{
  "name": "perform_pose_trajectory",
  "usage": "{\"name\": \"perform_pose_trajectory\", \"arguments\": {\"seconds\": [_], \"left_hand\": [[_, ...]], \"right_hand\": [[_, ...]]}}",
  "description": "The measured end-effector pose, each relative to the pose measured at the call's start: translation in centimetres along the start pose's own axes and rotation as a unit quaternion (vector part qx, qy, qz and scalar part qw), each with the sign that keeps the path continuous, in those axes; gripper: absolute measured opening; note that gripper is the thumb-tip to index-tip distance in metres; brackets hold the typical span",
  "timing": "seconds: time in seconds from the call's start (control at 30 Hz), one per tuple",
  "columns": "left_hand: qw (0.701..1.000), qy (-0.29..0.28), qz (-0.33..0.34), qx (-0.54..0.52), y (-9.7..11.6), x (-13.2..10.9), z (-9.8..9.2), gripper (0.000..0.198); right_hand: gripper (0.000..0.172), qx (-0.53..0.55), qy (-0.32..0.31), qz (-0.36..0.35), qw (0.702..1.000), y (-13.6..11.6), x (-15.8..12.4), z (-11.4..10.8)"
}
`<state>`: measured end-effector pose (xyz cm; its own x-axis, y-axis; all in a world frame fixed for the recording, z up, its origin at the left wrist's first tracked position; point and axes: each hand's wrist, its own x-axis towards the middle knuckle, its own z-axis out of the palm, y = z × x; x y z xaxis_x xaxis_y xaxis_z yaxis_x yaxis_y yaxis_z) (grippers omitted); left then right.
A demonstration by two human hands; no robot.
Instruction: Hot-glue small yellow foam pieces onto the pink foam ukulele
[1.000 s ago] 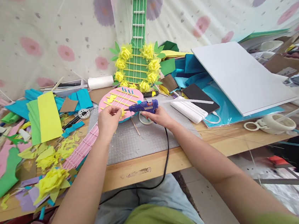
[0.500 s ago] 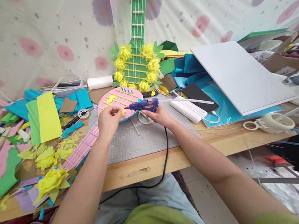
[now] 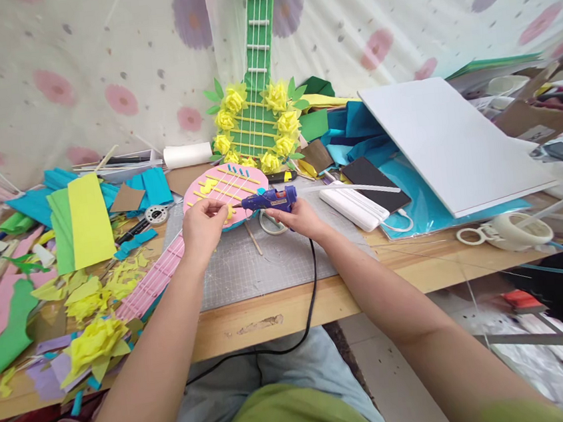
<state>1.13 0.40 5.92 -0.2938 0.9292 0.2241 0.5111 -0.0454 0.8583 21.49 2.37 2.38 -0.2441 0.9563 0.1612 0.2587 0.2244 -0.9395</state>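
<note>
My right hand (image 3: 298, 217) is closed around a blue hot glue gun (image 3: 273, 200), whose nozzle points left. A long whitish glue stick (image 3: 354, 187) runs out of its back. My left hand (image 3: 205, 227) pinches a small yellow piece (image 3: 231, 212) right at the nozzle tip; its exact shape is partly hidden by the fingers. Under and behind both hands lies a pink paper guitar (image 3: 202, 181) with yellow strips, white strings and small blue pegs. Its pink neck (image 3: 153, 275) slants toward me on the left, partly behind my left forearm.
A green guitar (image 3: 261, 116) ringed with yellow paper flowers stands at the back. Yellow flowers (image 3: 97, 344) and paper scraps cover the left side. A grey cutting mat (image 3: 277, 265), scissors (image 3: 273, 222), white power strip (image 3: 354, 205) and white board (image 3: 456, 145) lie around. The gun's black cord (image 3: 314, 281) hangs over the edge.
Almost nothing differs. The view has shifted very slightly, and both hands keep the yellow piece and the glue gun nozzle together.
</note>
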Motion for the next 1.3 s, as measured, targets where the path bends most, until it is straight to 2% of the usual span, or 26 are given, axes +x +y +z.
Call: {"name": "perform_pose_trajectory", "arguments": {"seconds": [0.23,0.57,0.87,1.17,1.3], "left_hand": [[1.0,0.002,-0.004,-0.028,-0.2,0.3,0.1,0.008],[0.989,-0.004,-0.057,-0.135,0.0,0.4,0.3,0.008],[0.985,-0.021,-0.053,-0.163,-0.1,0.4,0.7,0.008],[0.984,-0.028,-0.06,-0.166,0.3,0.0,1.0,0.007],[0.978,-0.024,-0.071,-0.194,0.3,0.0,1.0,0.012]], "right_hand": [[0.042,-0.008,-0.011,0.0,1.0,0.2,0.1,0.0],[0.046,0.023,-0.019,0.008,1.0,0.3,0.2,-0.9],[0.046,0.0,-0.02,0.0,1.0,0.7,0.4,-0.8],[0.046,-0.008,0.024,0.002,1.0,0.8,0.5,-0.9],[0.043,-0.05,0.115,0.021,0.992,1.1,1.0,-2.0]]}}
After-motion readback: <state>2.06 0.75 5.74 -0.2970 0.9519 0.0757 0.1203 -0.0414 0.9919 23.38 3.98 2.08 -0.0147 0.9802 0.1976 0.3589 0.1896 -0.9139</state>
